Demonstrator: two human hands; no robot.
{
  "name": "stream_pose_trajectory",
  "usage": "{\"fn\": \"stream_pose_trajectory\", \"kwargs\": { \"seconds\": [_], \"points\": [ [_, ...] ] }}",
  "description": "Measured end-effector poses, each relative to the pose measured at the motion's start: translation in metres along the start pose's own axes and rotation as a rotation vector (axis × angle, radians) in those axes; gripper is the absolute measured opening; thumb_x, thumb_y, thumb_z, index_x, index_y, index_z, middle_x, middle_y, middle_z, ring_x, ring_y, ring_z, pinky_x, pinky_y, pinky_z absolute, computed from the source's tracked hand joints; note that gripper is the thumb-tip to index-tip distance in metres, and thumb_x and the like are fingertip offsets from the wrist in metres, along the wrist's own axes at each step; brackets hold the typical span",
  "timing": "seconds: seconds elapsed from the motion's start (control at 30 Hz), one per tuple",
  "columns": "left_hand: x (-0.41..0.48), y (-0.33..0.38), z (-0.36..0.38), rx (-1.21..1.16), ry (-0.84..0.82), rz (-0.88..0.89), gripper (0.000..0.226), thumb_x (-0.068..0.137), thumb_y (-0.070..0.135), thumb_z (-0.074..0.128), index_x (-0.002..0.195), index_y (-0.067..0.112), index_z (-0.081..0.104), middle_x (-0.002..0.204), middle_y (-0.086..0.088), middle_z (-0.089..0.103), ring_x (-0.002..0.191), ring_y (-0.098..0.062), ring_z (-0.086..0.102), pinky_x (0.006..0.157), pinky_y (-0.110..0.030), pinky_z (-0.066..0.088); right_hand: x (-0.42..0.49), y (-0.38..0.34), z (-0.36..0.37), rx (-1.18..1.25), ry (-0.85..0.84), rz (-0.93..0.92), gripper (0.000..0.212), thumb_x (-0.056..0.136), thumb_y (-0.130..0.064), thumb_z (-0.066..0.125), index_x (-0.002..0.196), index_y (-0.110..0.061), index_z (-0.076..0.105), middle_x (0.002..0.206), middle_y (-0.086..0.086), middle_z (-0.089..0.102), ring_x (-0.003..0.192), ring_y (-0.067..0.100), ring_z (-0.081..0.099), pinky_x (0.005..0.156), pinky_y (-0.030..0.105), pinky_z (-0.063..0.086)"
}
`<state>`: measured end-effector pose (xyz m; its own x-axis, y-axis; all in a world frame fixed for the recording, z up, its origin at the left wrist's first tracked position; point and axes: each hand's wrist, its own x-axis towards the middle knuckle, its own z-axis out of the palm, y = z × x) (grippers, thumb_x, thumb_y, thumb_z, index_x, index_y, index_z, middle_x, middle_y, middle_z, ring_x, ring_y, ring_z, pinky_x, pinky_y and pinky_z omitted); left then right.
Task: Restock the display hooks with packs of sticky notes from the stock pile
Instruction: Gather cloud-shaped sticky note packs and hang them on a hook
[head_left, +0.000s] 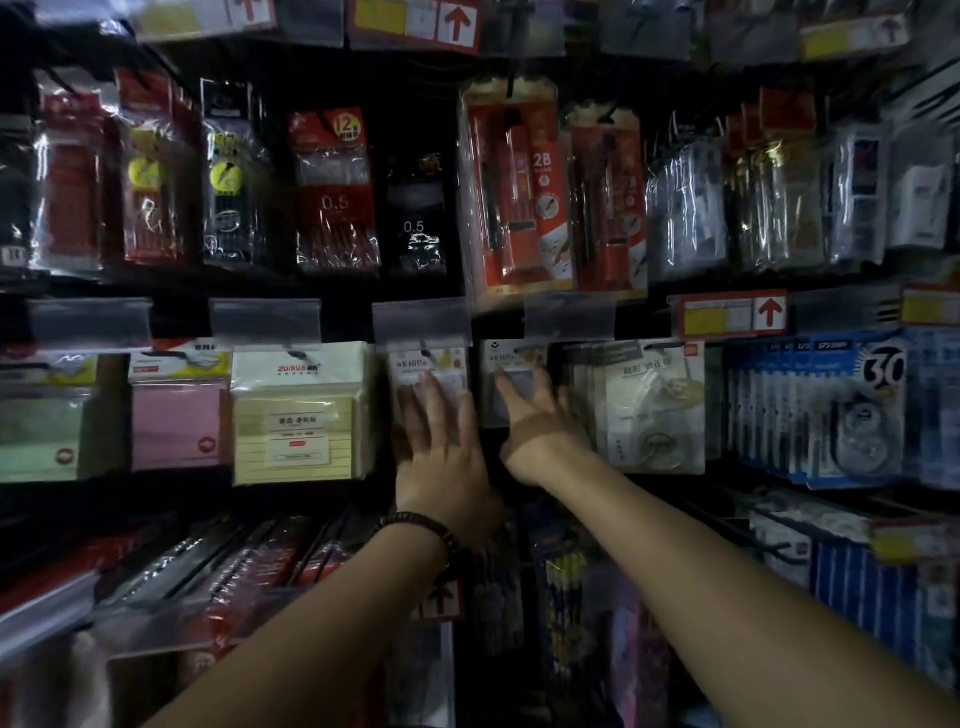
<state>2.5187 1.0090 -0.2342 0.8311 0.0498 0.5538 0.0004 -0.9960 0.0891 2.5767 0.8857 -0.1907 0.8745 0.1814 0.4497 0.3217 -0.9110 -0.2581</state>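
Observation:
Two small clear packs of sticky notes hang on hooks in the middle row. My left hand, with a dark bead bracelet at the wrist, lies flat with straight fingers against the left pack. My right hand reaches to the right pack, its forefinger stretched up onto the pack's front; whether the other fingers grip the pack's edge is hidden. To the left hang larger sticky-note packs: a yellow one, a pink one and a green one. No stock pile is in view.
Pen and pencil packs fill the row of hooks above. Correction-tape cards and blue packs hang to the right. Clear price-tag holders jut out over the hooks. More packs fill the lower rows.

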Motion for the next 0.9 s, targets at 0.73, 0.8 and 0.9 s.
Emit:
{"fn": "stream_pose_trajectory", "kwargs": {
  "seconds": [0.73, 0.8, 0.9],
  "points": [
    [-0.11, -0.08, -0.086, -0.165, 0.184, 0.42, 0.034, 0.094, 0.04, 0.059, 0.126, 0.03, 0.067, 0.119, 0.006, 0.061, 0.11, -0.02, 0.061, 0.091, -0.036, 0.056, -0.107, -0.036, -0.015, 0.06, 0.264, -0.415, 0.059, 0.103, -0.015, 0.054, 0.16, -0.023, 0.039, 0.146, 0.0, 0.038, 0.139, 0.023, 0.039, 0.102, 0.046, 0.054],
    [-0.124, -0.107, -0.096, -0.095, 0.241, 0.361, 0.029, 0.094, 0.037, 0.066, 0.123, 0.031, 0.066, 0.116, 0.007, 0.059, 0.107, -0.02, 0.057, 0.085, -0.035, 0.054, -0.116, -0.056, -0.01, 0.081, 0.285, -0.477, 0.058, 0.103, -0.017, 0.055, 0.159, -0.024, 0.042, 0.146, -0.001, 0.039, 0.136, 0.022, 0.043, 0.098, 0.044, 0.056],
    [-0.137, -0.148, -0.103, -0.012, 0.252, 0.232, 0.046, 0.09, 0.043, 0.071, 0.133, 0.031, 0.06, 0.127, 0.004, 0.055, 0.116, -0.024, 0.053, 0.092, -0.038, 0.054, -0.124, -0.09, -0.001, 0.041, 0.312, -0.537, 0.062, 0.102, -0.027, 0.057, 0.162, -0.029, 0.037, 0.154, 0.004, 0.035, 0.144, 0.026, 0.038, 0.101, 0.046, 0.056]
  ]
}}
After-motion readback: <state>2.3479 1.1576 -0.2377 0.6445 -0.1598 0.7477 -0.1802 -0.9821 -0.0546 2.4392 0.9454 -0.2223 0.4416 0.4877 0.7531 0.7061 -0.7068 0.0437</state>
